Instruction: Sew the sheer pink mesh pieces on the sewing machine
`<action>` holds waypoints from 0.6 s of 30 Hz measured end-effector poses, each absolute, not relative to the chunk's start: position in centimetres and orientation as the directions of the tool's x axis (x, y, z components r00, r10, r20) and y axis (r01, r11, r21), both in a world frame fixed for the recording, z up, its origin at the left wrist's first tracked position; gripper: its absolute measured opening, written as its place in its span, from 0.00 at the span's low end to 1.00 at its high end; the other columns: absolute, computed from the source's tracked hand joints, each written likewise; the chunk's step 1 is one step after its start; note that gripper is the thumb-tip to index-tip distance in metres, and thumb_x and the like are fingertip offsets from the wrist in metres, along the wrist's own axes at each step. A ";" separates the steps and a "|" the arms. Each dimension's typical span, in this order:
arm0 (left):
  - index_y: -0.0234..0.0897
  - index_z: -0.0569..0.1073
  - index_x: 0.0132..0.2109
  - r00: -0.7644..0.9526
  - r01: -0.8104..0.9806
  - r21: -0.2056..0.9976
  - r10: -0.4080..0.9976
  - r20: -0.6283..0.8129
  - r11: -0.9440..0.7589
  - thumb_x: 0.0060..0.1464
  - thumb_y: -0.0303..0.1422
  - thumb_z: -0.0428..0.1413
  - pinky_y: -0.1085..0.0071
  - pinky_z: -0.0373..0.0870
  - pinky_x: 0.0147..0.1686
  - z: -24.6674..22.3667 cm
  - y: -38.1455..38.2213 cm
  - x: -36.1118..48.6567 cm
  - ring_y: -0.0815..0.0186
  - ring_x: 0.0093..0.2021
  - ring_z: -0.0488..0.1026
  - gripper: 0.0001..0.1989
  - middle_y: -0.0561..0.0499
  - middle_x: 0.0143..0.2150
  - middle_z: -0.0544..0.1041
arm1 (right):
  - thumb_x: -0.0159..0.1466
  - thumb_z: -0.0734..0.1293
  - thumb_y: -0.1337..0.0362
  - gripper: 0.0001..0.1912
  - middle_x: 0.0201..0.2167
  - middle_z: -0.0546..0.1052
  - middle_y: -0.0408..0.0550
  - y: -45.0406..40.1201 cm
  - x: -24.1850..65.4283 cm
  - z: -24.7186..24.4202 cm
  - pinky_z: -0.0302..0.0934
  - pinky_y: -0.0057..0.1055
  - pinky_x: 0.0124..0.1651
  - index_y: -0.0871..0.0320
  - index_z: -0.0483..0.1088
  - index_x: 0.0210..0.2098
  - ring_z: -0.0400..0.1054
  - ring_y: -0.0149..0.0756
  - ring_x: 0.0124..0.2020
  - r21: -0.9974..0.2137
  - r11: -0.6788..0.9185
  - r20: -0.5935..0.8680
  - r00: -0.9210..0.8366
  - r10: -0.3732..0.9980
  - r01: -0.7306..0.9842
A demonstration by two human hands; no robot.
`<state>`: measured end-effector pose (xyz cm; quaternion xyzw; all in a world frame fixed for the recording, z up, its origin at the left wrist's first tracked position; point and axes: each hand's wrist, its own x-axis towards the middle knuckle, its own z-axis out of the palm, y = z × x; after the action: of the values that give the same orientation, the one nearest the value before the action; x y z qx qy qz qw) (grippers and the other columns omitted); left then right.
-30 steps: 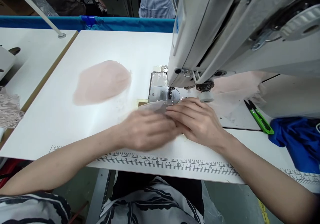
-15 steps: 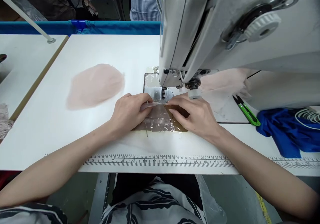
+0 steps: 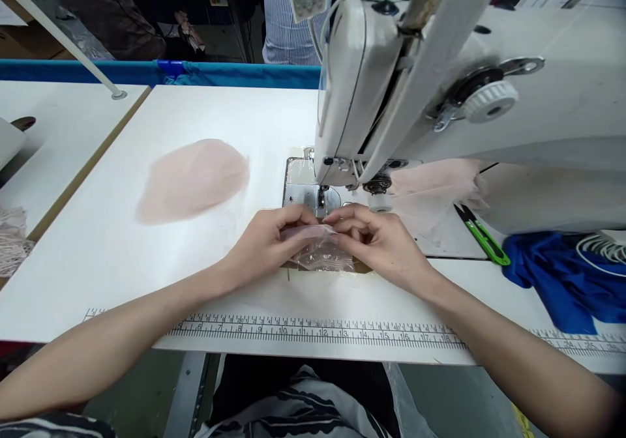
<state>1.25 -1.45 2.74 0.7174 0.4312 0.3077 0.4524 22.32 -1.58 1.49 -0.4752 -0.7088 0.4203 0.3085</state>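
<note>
Between my two hands is a small piece of sheer pale pink fabric (image 3: 317, 246), just in front of the sewing machine's presser foot (image 3: 322, 197). My left hand (image 3: 274, 239) pinches its left part between thumb and fingers. At its right edge my right hand (image 3: 376, 242) is closed, thumb and fingertips gripping the cloth. Both sets of fingertips nearly meet in the middle. Clear tape covers the table below the fabric. The metal needle plate (image 3: 299, 193) shows behind my fingers. The sewing machine head (image 3: 342, 99) stands over it.
Another pale pink fabric piece (image 3: 195, 180) lies flat on the left. More pink fabric (image 3: 430, 187) sits under the machine arm. Green thread snips (image 3: 482, 233) and a blue cloth (image 3: 562, 278) are at right. A printed ruler (image 3: 303, 330) runs along the front edge. A person in stripes (image 3: 291, 17) is beyond.
Both hands have drawn slightly back from the presser foot and closer together, lifting and bunching the fabric between them. The camera view has tilted upward a little.
</note>
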 end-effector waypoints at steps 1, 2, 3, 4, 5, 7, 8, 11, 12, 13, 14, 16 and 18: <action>0.36 0.75 0.34 0.457 0.308 0.937 0.889 0.003 -0.162 0.62 0.39 0.55 0.78 0.66 0.23 2.8 -1.5 1.3 0.73 0.23 0.69 0.12 0.55 0.26 0.75 | 0.62 0.69 0.60 0.06 0.42 0.80 0.47 -1.5 22.5 1.6 0.57 0.27 0.22 0.57 0.76 0.33 0.61 0.23 0.18 -0.890 0.163 0.006 -0.347 0.938 0.425; 0.35 0.75 0.34 0.477 0.285 0.952 0.878 -0.041 -0.110 0.63 0.39 0.53 0.78 0.67 0.22 2.9 -1.6 1.3 0.73 0.23 0.70 0.14 0.54 0.25 0.76 | 0.62 0.70 0.60 0.07 0.42 0.80 0.48 -1.3 22.7 1.8 0.57 0.27 0.21 0.57 0.77 0.31 0.63 0.24 0.19 -0.887 0.138 -0.017 -0.330 0.944 0.440; 0.35 0.76 0.34 0.497 0.269 0.961 0.864 -0.079 -0.067 0.65 0.39 0.52 0.78 0.67 0.22 2.9 -1.6 1.3 0.72 0.24 0.72 0.16 0.53 0.26 0.77 | 0.62 0.70 0.60 0.08 0.41 0.81 0.48 -1.3 22.9 2.0 0.57 0.27 0.20 0.57 0.76 0.30 0.65 0.26 0.19 -0.886 0.118 -0.033 -0.314 0.949 0.449; 0.35 0.76 0.34 0.512 0.261 0.964 0.853 -0.102 -0.041 0.65 0.39 0.51 0.78 0.69 0.23 3.0 -1.6 1.2 0.72 0.25 0.73 0.17 0.52 0.28 0.78 | 0.62 0.69 0.61 0.07 0.38 0.81 0.48 -1.2 23.1 2.1 0.57 0.27 0.19 0.56 0.76 0.30 0.67 0.28 0.20 -0.890 0.105 -0.039 -0.304 0.952 0.443; 0.35 0.76 0.34 0.519 0.265 0.964 0.848 -0.107 -0.040 0.66 0.39 0.50 0.77 0.70 0.24 2.9 -1.6 1.2 0.71 0.26 0.74 0.17 0.51 0.29 0.78 | 0.62 0.69 0.61 0.06 0.35 0.82 0.48 -1.2 23.2 2.4 0.56 0.27 0.18 0.56 0.76 0.31 0.68 0.29 0.19 -0.902 0.099 -0.039 -0.309 0.950 0.420; 0.35 0.77 0.34 0.512 0.294 0.947 0.858 -0.046 -0.125 0.65 0.39 0.51 0.76 0.70 0.27 2.8 -1.7 1.2 0.71 0.27 0.73 0.16 0.52 0.29 0.77 | 0.62 0.70 0.61 0.05 0.26 0.80 0.46 -1.3 23.2 2.8 0.57 0.27 0.17 0.55 0.75 0.35 0.67 0.30 0.17 -0.933 0.065 -0.073 -0.363 0.929 0.355; 0.35 0.77 0.34 0.506 0.316 0.929 0.862 0.007 -0.193 0.65 0.38 0.52 0.75 0.69 0.28 2.8 -1.7 1.2 0.72 0.27 0.72 0.16 0.52 0.28 0.76 | 0.62 0.70 0.60 0.06 0.21 0.78 0.44 -1.3 23.1 3.0 0.59 0.27 0.17 0.55 0.75 0.37 0.67 0.30 0.16 -0.944 0.023 -0.114 -0.394 0.912 0.328; 0.37 0.79 0.35 0.492 0.372 0.858 0.859 0.139 -0.353 0.63 0.36 0.55 0.75 0.67 0.30 2.7 -1.6 1.2 0.72 0.30 0.71 0.11 0.52 0.31 0.75 | 0.61 0.71 0.55 0.11 0.13 0.72 0.39 -1.5 22.7 3.3 0.60 0.25 0.18 0.57 0.74 0.38 0.65 0.29 0.14 -0.946 -0.131 -0.255 -0.431 0.865 0.296; 0.38 0.79 0.37 0.488 0.380 0.850 0.860 0.152 -0.365 0.62 0.35 0.56 0.74 0.67 0.31 2.8 -1.6 1.1 0.72 0.31 0.71 0.09 0.52 0.33 0.75 | 0.61 0.71 0.54 0.13 0.13 0.72 0.39 -1.6 22.5 3.4 0.60 0.25 0.19 0.58 0.74 0.37 0.66 0.29 0.15 -0.944 -0.160 -0.277 -0.429 0.860 0.288; 0.38 0.79 0.38 0.479 0.384 0.852 0.865 0.146 -0.356 0.60 0.34 0.58 0.74 0.67 0.31 2.8 -1.5 1.1 0.72 0.31 0.71 0.07 0.51 0.34 0.75 | 0.60 0.71 0.54 0.13 0.13 0.72 0.39 -1.6 22.4 3.4 0.60 0.24 0.19 0.58 0.74 0.35 0.66 0.28 0.15 -0.945 -0.171 -0.281 -0.426 0.860 0.277; 0.37 0.79 0.39 0.471 0.380 0.865 0.874 0.123 -0.327 0.59 0.34 0.59 0.75 0.67 0.30 2.8 -1.4 1.0 0.72 0.31 0.71 0.06 0.51 0.34 0.75 | 0.60 0.72 0.53 0.14 0.14 0.72 0.39 -1.6 22.3 3.3 0.59 0.23 0.19 0.59 0.74 0.34 0.67 0.28 0.16 -0.948 -0.170 -0.275 -0.426 0.862 0.268; 0.36 0.78 0.38 0.467 0.345 0.915 0.884 0.027 -0.210 0.57 0.33 0.60 0.76 0.67 0.27 3.0 -1.2 0.9 0.73 0.28 0.70 0.05 0.52 0.31 0.76 | 0.58 0.73 0.55 0.14 0.16 0.73 0.39 -1.7 22.2 3.2 0.59 0.23 0.19 0.59 0.74 0.33 0.66 0.27 0.16 -0.953 -0.161 -0.263 -0.432 0.862 0.258; 0.34 0.76 0.36 0.490 0.303 0.952 0.865 -0.113 -0.047 0.56 0.32 0.61 0.78 0.63 0.20 3.2 -0.8 0.6 0.75 0.22 0.67 0.05 0.54 0.27 0.75 | 0.57 0.74 0.56 0.13 0.16 0.72 0.39 -1.8 22.1 3.1 0.59 0.23 0.18 0.60 0.75 0.33 0.65 0.26 0.15 -0.956 -0.146 -0.248 -0.441 0.862 0.254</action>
<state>0.62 -0.81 3.21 0.6749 0.4325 0.2610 0.5380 22.08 -1.76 3.13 -0.4634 -0.6021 0.5984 0.2544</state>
